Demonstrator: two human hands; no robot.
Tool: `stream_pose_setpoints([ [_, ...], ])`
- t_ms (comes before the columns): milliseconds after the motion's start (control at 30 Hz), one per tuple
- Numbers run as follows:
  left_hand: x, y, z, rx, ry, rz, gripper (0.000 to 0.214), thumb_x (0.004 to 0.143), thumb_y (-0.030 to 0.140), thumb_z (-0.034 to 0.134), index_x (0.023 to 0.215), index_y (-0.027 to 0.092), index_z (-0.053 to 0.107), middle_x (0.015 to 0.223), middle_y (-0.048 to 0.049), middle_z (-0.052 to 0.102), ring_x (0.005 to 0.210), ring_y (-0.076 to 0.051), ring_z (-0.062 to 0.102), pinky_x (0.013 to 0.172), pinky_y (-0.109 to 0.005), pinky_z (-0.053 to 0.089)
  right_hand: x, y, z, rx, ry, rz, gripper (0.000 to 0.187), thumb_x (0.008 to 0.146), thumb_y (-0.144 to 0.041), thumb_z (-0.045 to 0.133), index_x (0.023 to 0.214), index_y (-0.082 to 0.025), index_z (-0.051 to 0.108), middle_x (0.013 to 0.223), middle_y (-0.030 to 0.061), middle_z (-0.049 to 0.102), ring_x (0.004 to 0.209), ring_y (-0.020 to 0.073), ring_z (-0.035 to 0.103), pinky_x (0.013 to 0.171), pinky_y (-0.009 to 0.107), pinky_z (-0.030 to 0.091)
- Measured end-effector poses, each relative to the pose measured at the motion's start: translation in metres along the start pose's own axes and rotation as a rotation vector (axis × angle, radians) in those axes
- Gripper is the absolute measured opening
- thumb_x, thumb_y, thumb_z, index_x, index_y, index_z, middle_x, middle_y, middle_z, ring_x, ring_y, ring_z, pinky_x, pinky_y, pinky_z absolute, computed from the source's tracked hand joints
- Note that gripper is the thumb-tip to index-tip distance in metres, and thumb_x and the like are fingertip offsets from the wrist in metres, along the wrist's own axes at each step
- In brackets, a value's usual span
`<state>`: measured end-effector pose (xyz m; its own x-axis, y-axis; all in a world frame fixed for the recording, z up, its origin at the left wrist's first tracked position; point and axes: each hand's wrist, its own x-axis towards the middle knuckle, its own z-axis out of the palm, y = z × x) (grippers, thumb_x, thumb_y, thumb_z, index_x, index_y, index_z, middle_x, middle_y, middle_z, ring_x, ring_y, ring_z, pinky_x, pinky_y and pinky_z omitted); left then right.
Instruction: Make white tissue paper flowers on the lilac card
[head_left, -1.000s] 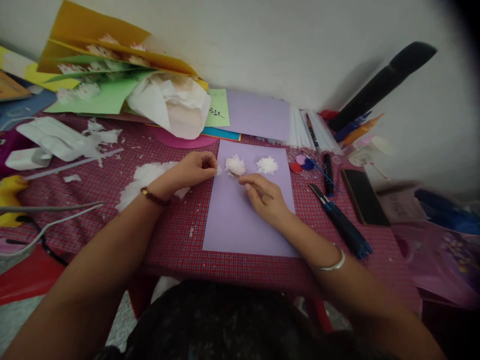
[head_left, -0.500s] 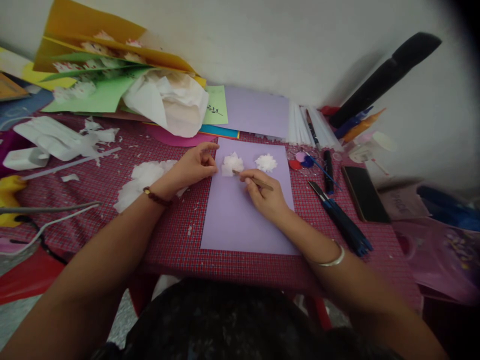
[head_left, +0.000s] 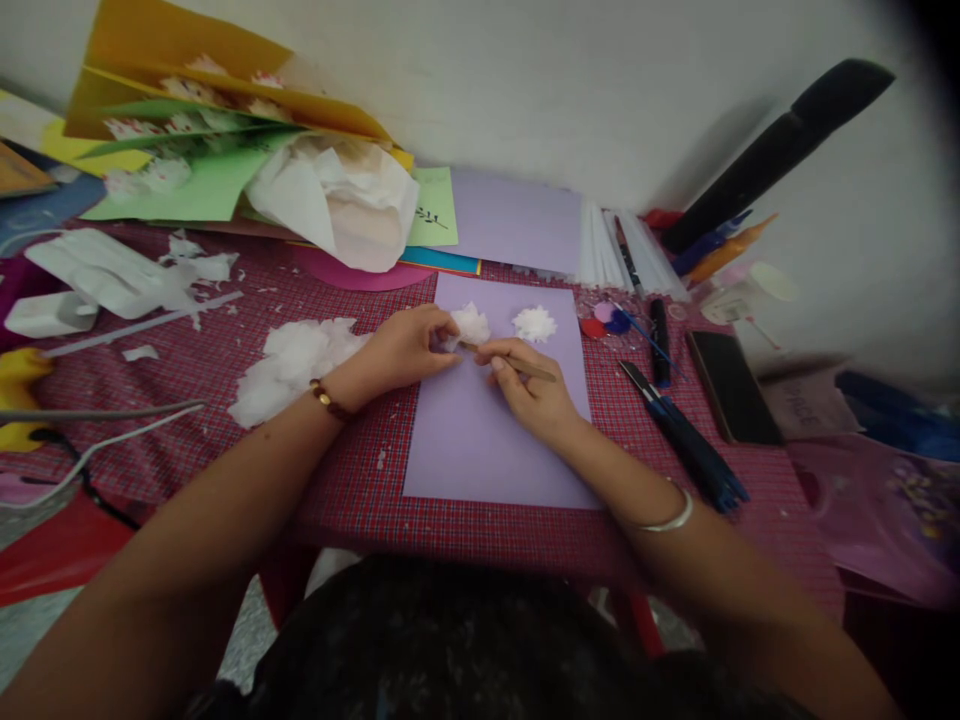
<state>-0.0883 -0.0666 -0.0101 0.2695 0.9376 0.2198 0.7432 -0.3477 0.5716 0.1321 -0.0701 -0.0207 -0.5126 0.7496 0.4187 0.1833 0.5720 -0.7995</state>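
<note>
A sheet of purple paper lies on the table, bearing two white paper flowers, the left flower and the right flower. My right hand pinches a thin brown stick, whose tip points at the lower edge of the left flower. Beside that same flower is my left hand, thumb and forefinger curved and apart; its fingertips reach the flower's left edge and partly cover it. Under and behind my left wrist sits a pile of white tissue pieces.
To the right lie a blue utility knife, a black phone, a black marker and clear glue sticks. Coloured cards and crumpled white paper stand at the back left, near a white glue gun.
My left hand has moved right, from the paper's left edge to the left flower, now covering part of it. My right hand and the stick have barely shifted.
</note>
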Motion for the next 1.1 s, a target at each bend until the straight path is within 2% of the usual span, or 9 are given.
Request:
stream_pose_setpoints([
  [100,0.001,0.001,-0.004,0.034,-0.009,-0.005,0.01,0.075,0.017,0.062,0.084,0.016,0.066,0.08,-0.0027,0.064,0.071,-0.014,0.056,0.066,-0.028,0.041,0.0,0.002,0.001,0.038,0.013,0.026,0.02,0.098,-0.034,0.047,0.105,-0.024,0.063,0.092,0.0007,0.069,0.07,0.0116,0.062,0.067,0.028,0.051],
  [167,0.001,-0.001,-0.009,0.018,-0.006,-0.045,0.012,0.079,0.015,0.056,0.082,0.016,0.067,0.08,-0.003,0.066,0.072,-0.014,0.057,0.067,-0.028,0.041,0.001,0.004,0.001,0.05,0.062,0.044,0.02,0.098,-0.035,0.047,0.105,-0.024,0.063,0.092,0.0002,0.069,0.066,0.0108,0.061,0.064,0.027,0.05],
  [300,0.001,-0.009,-0.023,-0.015,0.104,-0.167,0.013,0.082,0.02,0.055,0.081,0.017,0.068,0.085,-0.0044,0.067,0.077,-0.016,0.057,0.071,-0.03,0.044,0.001,0.008,-0.001,-0.018,0.067,0.071,0.02,0.097,-0.033,0.048,0.104,-0.025,0.064,0.093,0.0002,0.069,0.07,0.0118,0.062,0.067,0.029,0.05],
  [433,0.001,-0.013,-0.03,-0.114,0.174,-0.227,0.012,0.082,0.022,0.056,0.076,0.018,0.065,0.078,-0.0035,0.063,0.075,-0.016,0.055,0.068,-0.028,0.045,0.0,0.01,-0.002,-0.032,0.05,0.12,0.021,0.097,-0.035,0.047,0.103,-0.026,0.064,0.088,0.0001,0.069,0.072,0.0135,0.064,0.069,0.031,0.051],
  [633,0.001,-0.006,-0.027,-0.184,0.04,-0.262,0.017,0.085,0.021,0.051,0.084,0.018,0.068,0.064,-0.0003,0.059,0.063,-0.014,0.052,0.061,-0.026,0.042,-0.001,0.011,-0.001,0.008,0.074,0.164,0.022,0.097,-0.035,0.046,0.101,-0.024,0.063,0.085,0.0013,0.067,0.07,0.0143,0.063,0.068,0.032,0.052],
  [800,0.002,-0.003,-0.019,-0.087,-0.057,-0.171,0.018,0.081,0.018,0.053,0.086,0.018,0.07,0.086,-0.0036,0.071,0.082,-0.017,0.062,0.075,-0.028,0.047,0.0,0.012,-0.001,0.008,0.082,0.161,0.022,0.097,-0.037,0.046,0.101,-0.023,0.063,0.085,0.0012,0.067,0.067,0.0141,0.062,0.065,0.031,0.051],
  [867,0.002,-0.003,-0.016,-0.066,-0.075,-0.14,0.018,0.079,0.016,0.052,0.086,0.017,0.069,0.087,-0.0039,0.072,0.081,-0.017,0.062,0.075,-0.028,0.046,0.0,0.012,0.0,0.02,0.092,0.157,0.022,0.097,-0.037,0.046,0.1,-0.023,0.063,0.084,0.001,0.067,0.066,0.0136,0.062,0.064,0.031,0.05],
  [1000,0.004,-0.006,-0.008,-0.045,-0.067,-0.122,0.011,0.077,0.016,0.054,0.077,0.016,0.064,0.072,-0.0011,0.065,0.065,-0.013,0.057,0.063,-0.026,0.041,0.001,0.011,-0.001,0.032,0.096,0.172,0.022,0.097,-0.038,0.046,0.1,-0.024,0.062,0.083,0.001,0.067,0.065,0.0133,0.062,0.062,0.031,0.05],
  [1100,0.006,-0.008,-0.003,-0.031,-0.051,-0.099,0.007,0.076,0.018,0.057,0.074,0.017,0.062,0.07,-0.0007,0.064,0.063,-0.013,0.055,0.06,-0.026,0.037,0.001,0.01,0.0,0.048,0.109,0.174,0.022,0.097,-0.039,0.046,0.1,-0.024,0.061,0.082,0.0012,0.067,0.064,0.0135,0.062,0.061,0.031,0.051],
])
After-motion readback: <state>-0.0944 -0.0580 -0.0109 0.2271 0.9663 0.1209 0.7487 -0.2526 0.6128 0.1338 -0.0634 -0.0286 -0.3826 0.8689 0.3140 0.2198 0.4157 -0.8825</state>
